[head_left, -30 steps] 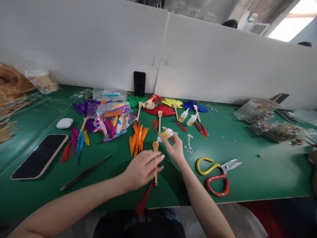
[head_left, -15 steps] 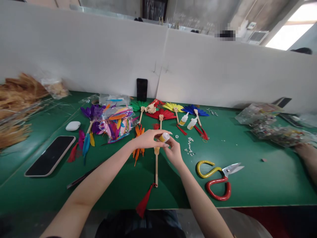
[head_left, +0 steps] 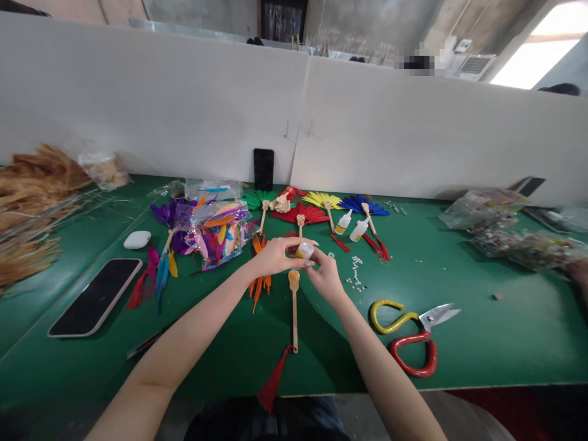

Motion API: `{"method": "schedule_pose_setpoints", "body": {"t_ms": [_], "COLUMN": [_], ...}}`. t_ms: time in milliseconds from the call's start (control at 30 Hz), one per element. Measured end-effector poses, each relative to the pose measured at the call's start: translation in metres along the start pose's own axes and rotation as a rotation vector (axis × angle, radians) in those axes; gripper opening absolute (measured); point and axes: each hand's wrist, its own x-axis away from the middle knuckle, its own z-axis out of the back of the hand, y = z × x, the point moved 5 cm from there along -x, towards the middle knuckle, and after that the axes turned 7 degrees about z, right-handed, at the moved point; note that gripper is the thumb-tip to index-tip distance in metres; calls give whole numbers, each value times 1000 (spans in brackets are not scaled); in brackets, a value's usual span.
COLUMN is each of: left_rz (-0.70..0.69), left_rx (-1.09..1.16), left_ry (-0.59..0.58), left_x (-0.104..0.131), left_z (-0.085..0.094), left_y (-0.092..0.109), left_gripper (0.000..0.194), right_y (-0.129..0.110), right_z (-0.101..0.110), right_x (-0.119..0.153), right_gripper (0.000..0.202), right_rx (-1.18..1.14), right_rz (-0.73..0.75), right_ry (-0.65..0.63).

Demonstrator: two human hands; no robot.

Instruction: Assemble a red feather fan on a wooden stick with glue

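My left hand (head_left: 274, 256) is closed round a small glue bottle (head_left: 304, 250) with a yellow label, its white round end facing up towards me. My right hand (head_left: 327, 277) is curled against the bottle from the right, its fingertips partly hidden. Just below lies a wooden fan handle (head_left: 294, 309), its carved head showing a yellowish patch, its upper end under my hands. A red tassel (head_left: 274, 381) hangs from the handle's near end over the table edge. Orange feathers (head_left: 260, 282) lie beside my left hand. White beads (head_left: 355, 274) are scattered right of my right hand.
Red (head_left: 301, 214), yellow (head_left: 323, 200) and blue (head_left: 365, 206) feather fans lie behind. Scissors (head_left: 413, 334) rest at right, with two glue bottles farther back. Left are a phone (head_left: 95, 298) and a bag of feathers (head_left: 220, 233). Another person's hand (head_left: 577, 272) is at the right edge.
The whole view has shifted slightly, so things appear a little lower. My hands keep the glue bottle above the handle's head. The other person's hand at the right edge shows less.
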Motion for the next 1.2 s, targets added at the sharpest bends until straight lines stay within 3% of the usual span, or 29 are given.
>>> {"method": "schedule_pose_setpoints", "body": {"t_ms": [267,1200], "left_rz": [23,21], "left_rx": [17,12], "left_ry": [9,0], "left_x": [1,0], "left_z": [1,0], "left_y": [-7,-9], "left_gripper": [48,49], "right_y": [4,6], "right_z": [-3,-4], "right_x": [1,3], "right_gripper": [26,32], "right_rx": [15,-1], "right_rz": [-9,-18], "right_ry": [-13,-14]}}
